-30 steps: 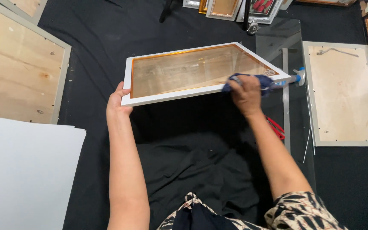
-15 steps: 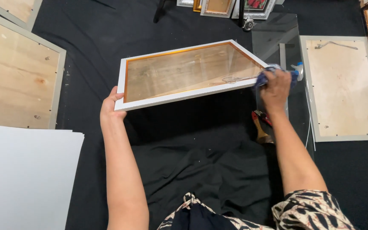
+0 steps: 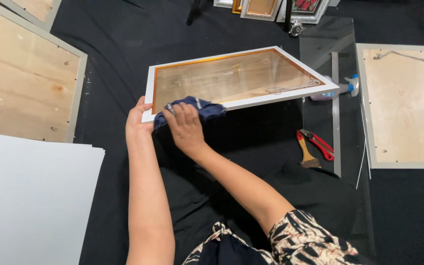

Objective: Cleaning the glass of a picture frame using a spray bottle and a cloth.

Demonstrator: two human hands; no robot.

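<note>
While my left hand (image 3: 138, 120) grips the near left corner of the white picture frame (image 3: 236, 81), most of its fingers are hidden under the frame, so only the thumb side shows curled around the edge. My right hand (image 3: 186, 126) presses a dark blue cloth (image 3: 195, 108) against the frame's near rail, just beside my left hand, fingers closed down on the cloth; the part of the cloth under my palm I cannot see. The frame is held tilted above the black fabric (image 3: 231, 162), its glass showing a gold inner edge and a wooden backing behind it.

A spray bottle (image 3: 337, 91) lies past the frame's far right corner, half hidden by it, only the blue nozzle end plain. A clear glass sheet (image 3: 342, 39) lies on the fabric at the right, hard to make out but for its edges. On it I count one metal ruler (image 3: 335, 113), one pair of red-handled pliers (image 3: 320, 142) and one brush (image 3: 307, 154) with a red handle. One frame back (image 3: 406, 105) lies face down at the right, two more (image 3: 23, 81) at the left, both cut off. White boards (image 3: 30, 196) lie stacked at lower left; how many I cannot tell. Several small frames (image 3: 276, 7) at the top are cut off.
</note>
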